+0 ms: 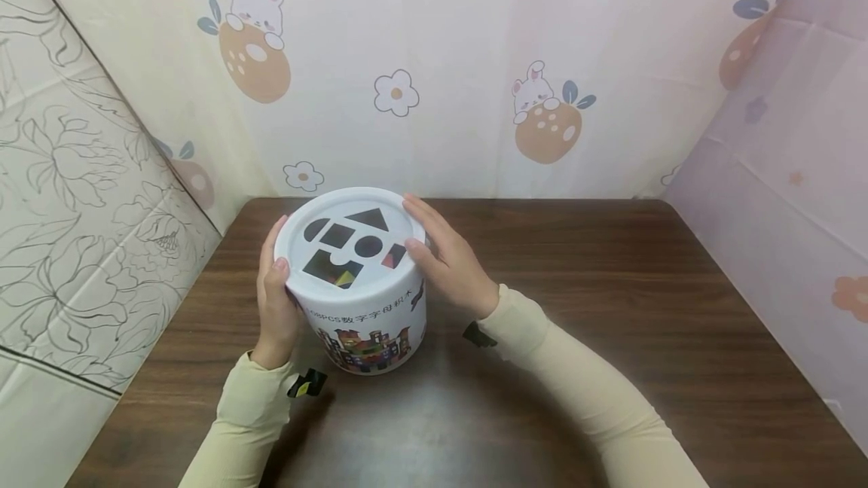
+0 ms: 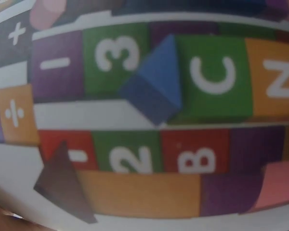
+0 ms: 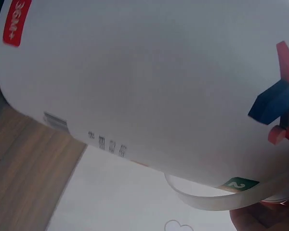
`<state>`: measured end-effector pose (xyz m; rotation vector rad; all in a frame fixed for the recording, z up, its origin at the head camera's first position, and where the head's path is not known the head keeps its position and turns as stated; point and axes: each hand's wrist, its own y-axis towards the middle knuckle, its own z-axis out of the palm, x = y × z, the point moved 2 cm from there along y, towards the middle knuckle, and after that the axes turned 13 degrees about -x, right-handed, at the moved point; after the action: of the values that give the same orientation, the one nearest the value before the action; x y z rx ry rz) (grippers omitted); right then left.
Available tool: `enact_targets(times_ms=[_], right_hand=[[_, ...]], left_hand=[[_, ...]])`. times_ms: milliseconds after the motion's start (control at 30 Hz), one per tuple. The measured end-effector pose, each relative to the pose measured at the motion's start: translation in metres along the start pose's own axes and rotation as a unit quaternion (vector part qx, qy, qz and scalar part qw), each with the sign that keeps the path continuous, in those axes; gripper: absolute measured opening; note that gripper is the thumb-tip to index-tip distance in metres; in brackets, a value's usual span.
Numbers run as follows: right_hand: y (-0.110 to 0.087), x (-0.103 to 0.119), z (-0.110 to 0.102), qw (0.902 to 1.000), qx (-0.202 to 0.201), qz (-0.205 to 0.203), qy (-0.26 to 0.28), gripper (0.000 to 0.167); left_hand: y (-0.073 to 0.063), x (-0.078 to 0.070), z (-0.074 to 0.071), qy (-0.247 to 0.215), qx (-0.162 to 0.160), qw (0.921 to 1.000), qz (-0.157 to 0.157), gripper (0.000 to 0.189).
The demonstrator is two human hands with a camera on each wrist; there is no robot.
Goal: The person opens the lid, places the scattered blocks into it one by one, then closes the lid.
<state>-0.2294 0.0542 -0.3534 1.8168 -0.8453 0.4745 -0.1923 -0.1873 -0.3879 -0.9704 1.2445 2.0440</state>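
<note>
A white toy-block bucket point(image 1: 362, 322), printed with colourful blocks, is on the table at left of centre in the head view. Its white lid point(image 1: 298, 236) has several cut-outs of different shapes, with coloured blocks showing through some. My left hand point(image 1: 276, 307) holds the left side of the lid's rim, thumb at the near edge. From the right, my right hand point(image 1: 450, 262) grips the rim, fingers toward the back and thumb nearer the front. Printed letter and number blocks point(image 2: 212, 79) fill the left wrist view. A white handle point(image 3: 202, 199) curves off the bucket in the right wrist view.
The dark wooden table point(image 1: 610, 285) extends to both sides of the bucket. Behind it hangs a pale curtain point(image 1: 447, 36) with rabbits and flowers. A white panel point(image 1: 74, 141) with flower line drawings borders the left, and a lilac sheet point(image 1: 780, 172) the right.
</note>
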Motion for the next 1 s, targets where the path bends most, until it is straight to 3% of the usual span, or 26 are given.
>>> enact_targets(times_ms=[333, 633, 800, 1000], right_hand=[[-0.002, -0.001, 0.005, 0.9987, -0.004, 0.021, 0.047, 0.063], [-0.006, -0.005, 0.015, 0.9855, 0.021, 0.117, 0.121, 0.062], [-0.006, -0.004, 0.019, 0.9864, 0.012, 0.102, 0.128, 0.059], [-0.008, -0.001, 0.019, 0.9915, -0.007, 0.084, 0.099, 0.060]], left_hand=[[-0.001, 0.003, 0.004, 0.003, -0.024, 0.9996, 0.012, 0.057], [-0.002, 0.004, 0.006, -0.015, -0.033, 0.9992, 0.019, 0.058], [-0.002, 0.003, 0.007, -0.011, -0.033, 0.9991, 0.025, 0.057], [-0.002, 0.003, 0.009, -0.019, -0.033, 0.9987, 0.032, 0.057]])
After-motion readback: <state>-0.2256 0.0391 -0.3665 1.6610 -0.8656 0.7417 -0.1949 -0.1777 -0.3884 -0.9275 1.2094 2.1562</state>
